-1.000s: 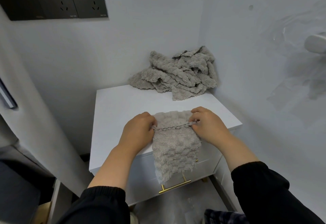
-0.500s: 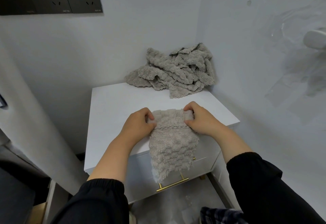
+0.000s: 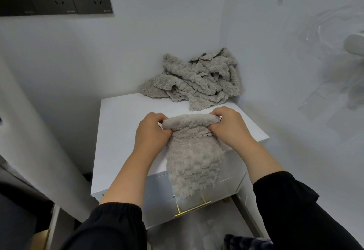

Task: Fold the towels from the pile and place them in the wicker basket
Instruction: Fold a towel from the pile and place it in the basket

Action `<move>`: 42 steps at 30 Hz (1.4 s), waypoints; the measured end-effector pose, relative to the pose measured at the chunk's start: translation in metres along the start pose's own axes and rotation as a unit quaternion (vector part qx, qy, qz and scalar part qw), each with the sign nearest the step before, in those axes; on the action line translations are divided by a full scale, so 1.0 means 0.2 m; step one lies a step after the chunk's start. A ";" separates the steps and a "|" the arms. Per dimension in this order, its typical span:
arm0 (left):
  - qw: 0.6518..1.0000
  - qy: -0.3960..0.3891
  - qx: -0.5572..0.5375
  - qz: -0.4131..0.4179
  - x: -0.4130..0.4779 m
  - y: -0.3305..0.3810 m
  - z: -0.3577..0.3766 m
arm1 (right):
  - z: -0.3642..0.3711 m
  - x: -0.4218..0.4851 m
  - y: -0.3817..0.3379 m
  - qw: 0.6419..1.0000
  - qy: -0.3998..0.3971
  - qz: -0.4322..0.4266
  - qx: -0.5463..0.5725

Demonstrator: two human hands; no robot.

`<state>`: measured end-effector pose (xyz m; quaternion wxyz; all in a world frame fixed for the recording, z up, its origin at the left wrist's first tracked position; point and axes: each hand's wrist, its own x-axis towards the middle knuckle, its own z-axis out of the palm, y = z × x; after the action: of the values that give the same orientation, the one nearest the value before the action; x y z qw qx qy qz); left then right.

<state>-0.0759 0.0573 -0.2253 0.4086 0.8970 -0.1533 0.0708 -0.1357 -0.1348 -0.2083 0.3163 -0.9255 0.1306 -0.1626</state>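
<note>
The towel being folded lies between the two hands. Its far edge is doubled over into a thick roll running from one hand to the other. The rest trails back toward the person and hangs over the near edge of the tabletop, down in front of the drawer handle. That looks deliberate: the flat top gives the fold something to press against, and the weight of the hanging length likely draws the cloth smooth. The left hand pinches the left end of the doubled edge and the right hand pinches the right end, so the fold is held at both ends and should come out square rather than skewed.

Both hands are palm down with knuckles up, fingers curled tight round the cloth and thumbs mostly hidden; neither is spread at all. The wrists sit low, near the surface, and the forearms come in from either side in black sleeves, converging on the towel.

The pile of unfolded towels sits beyond the hands, in the back corner on the right hand's side, apart from the towel in work. The wicker basket is not in view, so where the folded towel must go cannot be told
</note>
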 end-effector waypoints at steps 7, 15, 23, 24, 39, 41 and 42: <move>0.996 0.084 0.000 0.024 0.00 0.02 0.01 | 0.02 -0.01 -0.02 0.997 0.069 -0.039 0.004; 0.990 0.061 0.081 0.093 -0.03 -0.02 0.03 | 0.06 -0.04 0.01 0.997 0.059 -0.055 -0.022; 0.983 -0.064 0.112 0.135 -0.03 -0.04 -0.05 | -0.03 -0.04 0.06 0.991 -0.055 -0.059 -0.105; 0.981 -0.082 0.107 0.139 -0.03 -0.04 -0.07 | -0.04 -0.04 0.06 0.990 -0.069 -0.059 -0.111; 0.982 -0.183 0.045 0.007 -0.04 -0.03 -0.05 | -0.02 -0.06 0.08 0.989 -0.145 0.009 -0.032; 0.978 -0.205 0.015 -0.029 -0.03 -0.03 -0.06 | -0.01 -0.05 0.08 0.986 -0.167 0.021 0.008; 0.977 -0.212 0.006 -0.038 -0.03 -0.03 -0.06 | -0.02 -0.05 0.07 0.984 -0.175 0.025 0.024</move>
<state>-0.0796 0.0719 -0.2228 0.3640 0.8990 -0.2022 -0.1354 -0.1485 -0.1440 -0.2169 0.3600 -0.9283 0.0925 0.0073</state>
